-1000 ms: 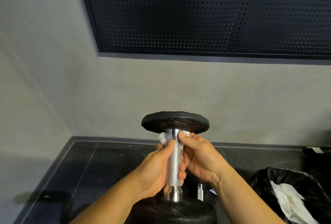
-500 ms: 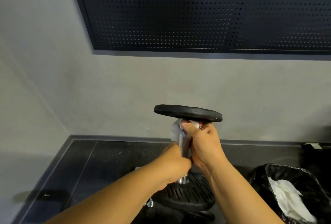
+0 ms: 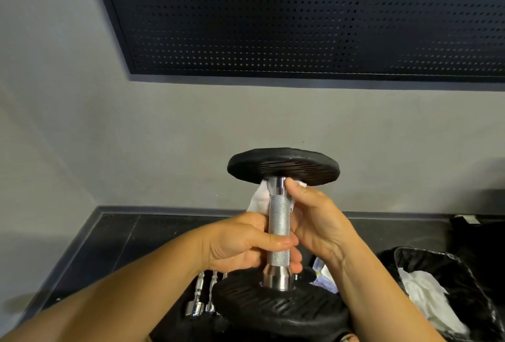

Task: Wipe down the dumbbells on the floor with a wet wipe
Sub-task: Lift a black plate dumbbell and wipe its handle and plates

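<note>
I have the left hand [image 3: 246, 243] wrapped around the lower half of the knurled handle [image 3: 278, 232]. The thumb lies across the front and the fingers curl round the back, a full, firm grip. The right hand [image 3: 319, 221] works the upper half. Its fingers are curled behind the bar and press a white wet wipe [image 3: 259, 199] against the metal. The thumb tip sits on the smooth collar just under the upper plate [image 3: 284, 165]. The wipe bunches out to the left of the handle, and a small corner shows to the right of the thumb.

The dumbbell [image 3: 278, 281] stands upright between the two hands in the middle of my view, with its axis vertical. The lower plate [image 3: 281, 306] is nearest to me and its ribbed inner face turns up. I cannot tell whether that plate rests on anything.

Just left of the lower plate, some chrome bars [image 3: 196, 300] lie on the dark floor [image 3: 123, 237]. A pale packet [image 3: 325, 273] peeks out behind the right wrist, mostly hidden. Further right is a black bin bag [image 3: 464, 273] with crumpled white wipes [image 3: 426, 292] inside. A grey wall [image 3: 136, 136] rises behind, and a dark perforated panel [image 3: 273, 13] is mounted high on it.
</note>
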### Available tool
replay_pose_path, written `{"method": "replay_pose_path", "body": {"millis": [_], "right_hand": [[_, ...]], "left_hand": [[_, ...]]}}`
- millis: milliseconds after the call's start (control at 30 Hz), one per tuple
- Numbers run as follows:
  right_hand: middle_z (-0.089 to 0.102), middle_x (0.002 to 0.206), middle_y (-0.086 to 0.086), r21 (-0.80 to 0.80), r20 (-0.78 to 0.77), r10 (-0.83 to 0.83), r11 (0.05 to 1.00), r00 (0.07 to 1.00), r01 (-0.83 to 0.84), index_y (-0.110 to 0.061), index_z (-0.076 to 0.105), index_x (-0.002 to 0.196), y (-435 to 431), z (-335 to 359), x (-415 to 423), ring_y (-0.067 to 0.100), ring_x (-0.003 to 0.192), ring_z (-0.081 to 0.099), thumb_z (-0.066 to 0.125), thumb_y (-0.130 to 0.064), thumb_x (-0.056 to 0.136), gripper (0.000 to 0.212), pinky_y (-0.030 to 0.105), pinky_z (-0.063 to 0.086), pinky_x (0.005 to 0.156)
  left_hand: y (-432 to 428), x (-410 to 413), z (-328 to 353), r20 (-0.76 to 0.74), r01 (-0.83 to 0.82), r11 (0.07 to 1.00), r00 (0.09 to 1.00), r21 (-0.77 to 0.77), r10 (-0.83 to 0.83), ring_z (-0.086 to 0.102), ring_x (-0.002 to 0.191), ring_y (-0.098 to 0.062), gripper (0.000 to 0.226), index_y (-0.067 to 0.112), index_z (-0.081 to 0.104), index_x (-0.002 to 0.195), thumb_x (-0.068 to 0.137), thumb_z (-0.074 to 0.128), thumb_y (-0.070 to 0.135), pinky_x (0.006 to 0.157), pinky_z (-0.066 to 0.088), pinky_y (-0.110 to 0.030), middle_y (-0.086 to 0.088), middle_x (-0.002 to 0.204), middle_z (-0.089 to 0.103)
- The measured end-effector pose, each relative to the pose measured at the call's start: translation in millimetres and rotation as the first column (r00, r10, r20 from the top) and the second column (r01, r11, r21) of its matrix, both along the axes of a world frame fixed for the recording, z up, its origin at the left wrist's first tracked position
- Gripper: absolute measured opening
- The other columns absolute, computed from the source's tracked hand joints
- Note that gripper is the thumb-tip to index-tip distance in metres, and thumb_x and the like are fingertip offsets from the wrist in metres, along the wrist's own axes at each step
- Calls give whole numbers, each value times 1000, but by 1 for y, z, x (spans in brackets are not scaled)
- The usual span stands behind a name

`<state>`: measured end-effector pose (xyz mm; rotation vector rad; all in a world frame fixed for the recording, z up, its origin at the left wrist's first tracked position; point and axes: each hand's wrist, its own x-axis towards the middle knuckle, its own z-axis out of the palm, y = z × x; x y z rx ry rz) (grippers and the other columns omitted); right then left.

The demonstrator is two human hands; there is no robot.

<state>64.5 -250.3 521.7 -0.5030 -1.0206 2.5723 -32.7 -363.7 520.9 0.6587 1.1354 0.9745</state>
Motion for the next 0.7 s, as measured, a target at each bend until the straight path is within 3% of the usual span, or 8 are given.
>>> {"method": "replay_pose_path", "body": {"millis": [67, 133, 233, 333, 400, 500, 633, 700], "right_hand": [[65, 77, 10, 55, 41, -65, 996, 997, 63, 0, 61, 100, -2, 1, -2, 20, 72, 65, 61, -11, 79, 24, 32, 56, 67], [67, 80, 10, 137, 93, -214, 970, 972, 200, -1, 58, 106, -4, 2, -5, 20, 76, 67, 61, 1, 82, 24, 32, 56, 69], [68, 87, 12, 312, 202, -425, 882, 883, 353, -10, 58, 97, -6, 4, -12, 26, 83, 67, 63, 5, 83, 21, 38, 55, 77], [70, 90, 13, 316, 246, -478, 862, 843, 397, -8, 61, 102, -3, 4, -18, 28, 88, 67, 67, 0, 83, 22, 40, 55, 79], [69, 90, 12, 261, 261, -443, 888, 858, 379, -3, 61, 109, 3, 5, -15, 24, 85, 67, 67, 0, 83, 27, 36, 55, 72], [68, 82, 11, 110, 214, -284, 958, 935, 266, 1, 64, 104, 14, 5, -5, 19, 74, 68, 66, -2, 82, 23, 28, 56, 60], [68, 87, 13, 40, 145, -69, 997, 987, 63, -2, 66, 99, 21, 2, 5, 23, 84, 66, 66, -15, 74, 28, 36, 58, 76], [68, 81, 11, 90, 163, -55, 995, 985, 41, -3, 66, 93, 17, 3, 4, 22, 77, 66, 65, -14, 79, 18, 32, 57, 70]], "left_hand": [[2, 2, -1, -23, -60, 997, 998, -45, 59, 65, 105, -28, 25, 3, 58, 114, 90, 58, 10, 99, 49, -42, -16, 105, 68], [6, 9, -3, -194, -190, 978, 966, -91, 169, 65, 107, -26, 27, 6, 59, 117, 90, 61, 8, 98, 50, -42, -16, 111, 68], [16, 26, -6, -568, -275, 961, 795, -21, 215, 66, 89, -22, 16, 7, 66, 98, 82, 65, 9, 86, 54, -37, -16, 96, 69], [24, 32, -6, -691, -314, 949, 684, 10, 234, 63, 76, -22, 4, 7, 66, 83, 82, 62, 7, 72, 52, -33, -13, 83, 68], [27, 28, -5, -632, -275, 961, 741, 24, 227, 68, 84, -28, 7, 3, 66, 88, 84, 61, 7, 79, 55, -38, -18, 88, 70], [24, 20, 0, -435, -231, 973, 876, 7, 211, 69, 89, -28, 15, 0, 61, 101, 87, 63, 6, 84, 57, -36, -18, 91, 69], [18, 6, 2, -118, -84, 996, 990, -39, 79, 68, 91, -25, 17, 0, 56, 107, 90, 58, 3, 94, 53, -39, -12, 90, 69], [17, 6, 1, 6, -60, 997, 998, -47, 60, 66, 100, -29, 25, 0, 53, 115, 90, 56, 1, 98, 50, -43, -15, 97, 69]]}}
